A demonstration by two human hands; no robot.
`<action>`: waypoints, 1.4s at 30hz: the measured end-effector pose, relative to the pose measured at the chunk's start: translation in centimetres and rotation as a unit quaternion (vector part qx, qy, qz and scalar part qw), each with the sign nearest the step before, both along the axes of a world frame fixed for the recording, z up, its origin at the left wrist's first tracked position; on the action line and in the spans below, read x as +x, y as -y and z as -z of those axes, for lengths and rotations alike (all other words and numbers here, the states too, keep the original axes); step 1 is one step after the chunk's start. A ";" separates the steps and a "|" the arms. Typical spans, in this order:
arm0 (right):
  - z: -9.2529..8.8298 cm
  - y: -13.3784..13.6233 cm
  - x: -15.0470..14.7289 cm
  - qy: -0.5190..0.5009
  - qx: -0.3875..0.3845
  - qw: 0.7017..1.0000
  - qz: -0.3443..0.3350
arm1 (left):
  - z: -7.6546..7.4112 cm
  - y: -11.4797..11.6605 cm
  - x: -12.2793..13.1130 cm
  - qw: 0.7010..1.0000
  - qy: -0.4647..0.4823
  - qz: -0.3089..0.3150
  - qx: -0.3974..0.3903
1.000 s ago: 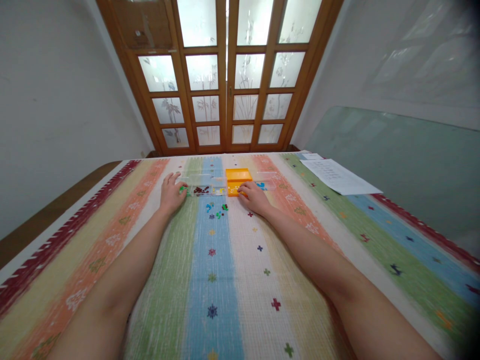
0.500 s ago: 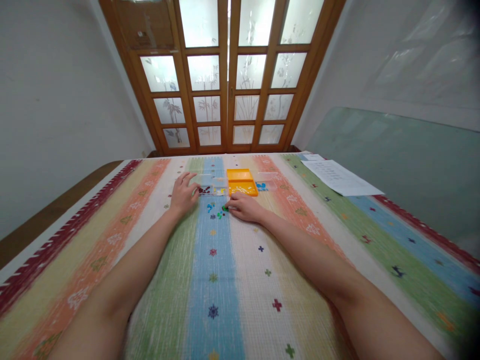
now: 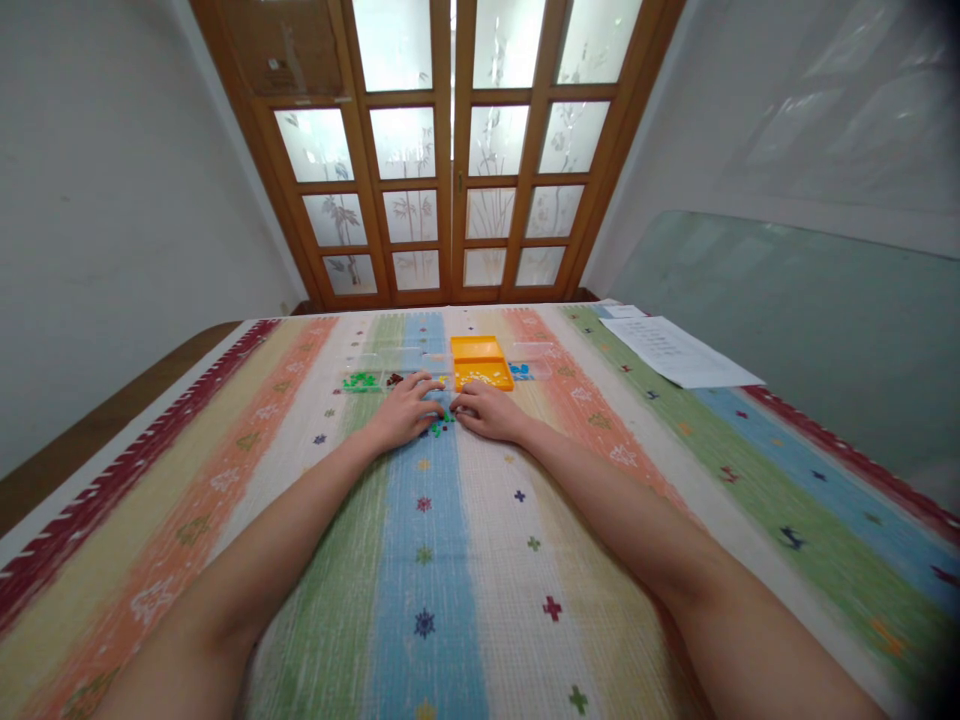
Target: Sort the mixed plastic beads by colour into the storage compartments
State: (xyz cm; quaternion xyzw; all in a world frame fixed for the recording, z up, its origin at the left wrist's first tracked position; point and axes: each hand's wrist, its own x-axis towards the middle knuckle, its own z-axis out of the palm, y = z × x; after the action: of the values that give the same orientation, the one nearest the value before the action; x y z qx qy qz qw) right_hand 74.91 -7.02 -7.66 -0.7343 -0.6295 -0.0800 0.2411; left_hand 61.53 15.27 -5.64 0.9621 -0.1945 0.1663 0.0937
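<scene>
My left hand (image 3: 407, 411) is over the cloth just left of a small loose pile, its fingers apart and pointing right. My right hand (image 3: 489, 411) rests at the right side of that pile, fingers curled together; whatever they hold is hidden. Between the fingertips lie small green pieces (image 3: 437, 430), with a few darker ones among them. Behind the hands stands an open orange box (image 3: 478, 347) with small white pieces (image 3: 487, 379) in it. Left of it, clear containers hold green pieces (image 3: 360, 381) and dark red-brown pieces (image 3: 394, 379). Blue pieces (image 3: 520, 371) sit in a clear container at its right.
A striped, patterned cloth (image 3: 442, 600) covers the table. Sheets of paper (image 3: 679, 352) lie at the back right. Beyond the table are wooden doors with glass panes (image 3: 491, 215), and a pale green glass panel (image 3: 787, 310) leans along the right.
My left hand has moved right and nearer, from the clear containers to the loose pile, uncovering the green pieces at the left. My right hand has stayed almost in place.
</scene>
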 end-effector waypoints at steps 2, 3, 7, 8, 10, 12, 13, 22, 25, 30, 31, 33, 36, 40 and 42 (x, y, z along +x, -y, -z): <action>0.0 0.0 0.0 0.001 0.001 1.000 0.004 | 0.2 -0.1 0.0 1.000 0.000 -0.004 -0.007; 0.0 0.0 0.0 0.002 0.001 1.000 0.006 | 0.3 -0.2 0.0 1.000 0.001 -0.007 -0.008; 0.0 0.0 0.0 0.005 -0.002 1.000 0.007 | 0.8 -0.5 0.2 1.000 0.011 -0.020 -0.013; 0.1 0.0 0.0 0.005 -0.002 1.000 0.006 | 1.0 -0.5 0.2 0.999 0.012 -0.024 -0.017; 0.1 0.0 0.0 0.006 0.000 1.000 0.003 | 1.2 -0.6 0.3 0.999 0.013 -0.030 -0.029; 0.2 0.0 0.1 0.005 0.001 1.000 0.004 | 1.3 -0.6 0.3 0.999 0.012 -0.034 -0.039; 0.3 -0.1 0.1 0.004 0.001 1.000 0.005 | 1.3 -0.6 0.3 0.998 0.012 -0.036 -0.042; -0.2 0.1 -0.2 0.004 0.006 1.000 -0.002 | 0.7 -0.6 0.4 0.990 0.049 -0.053 -0.125; -0.3 0.1 -0.3 0.003 0.005 1.000 -0.004 | 0.4 -1.2 0.5 0.974 0.058 -0.124 -0.183; -0.4 0.1 -0.3 -0.001 0.000 1.000 -0.005 | 0.4 -2.6 0.6 0.946 0.077 -0.225 -0.220; -0.3 0.1 -0.3 -0.001 0.001 1.000 -0.006 | 0.5 -2.9 0.7 0.944 0.083 -0.231 -0.222; -0.3 0.1 -0.3 0.001 0.004 1.000 -0.008 | 0.6 -3.4 0.8 0.939 0.090 -0.238 -0.229; -0.3 0.1 -0.3 0.002 0.006 1.000 -0.008 | 0.8 -3.9 0.9 0.933 0.089 -0.253 -0.241; -0.2 0.1 -0.2 0.000 0.005 1.000 -0.012 | 0.8 -4.1 0.8 0.927 0.077 -0.269 -0.248; -0.2 0.1 -0.2 0.003 0.006 1.000 -0.017 | 0.8 -4.2 0.8 0.929 0.072 -0.267 -0.247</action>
State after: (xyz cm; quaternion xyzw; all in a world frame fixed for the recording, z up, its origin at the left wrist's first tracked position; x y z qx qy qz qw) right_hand 74.74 -7.08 -7.43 -0.7218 -0.6422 -0.0817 0.2447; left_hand 62.35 19.43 -6.42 0.9103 0.1108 0.2971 0.2660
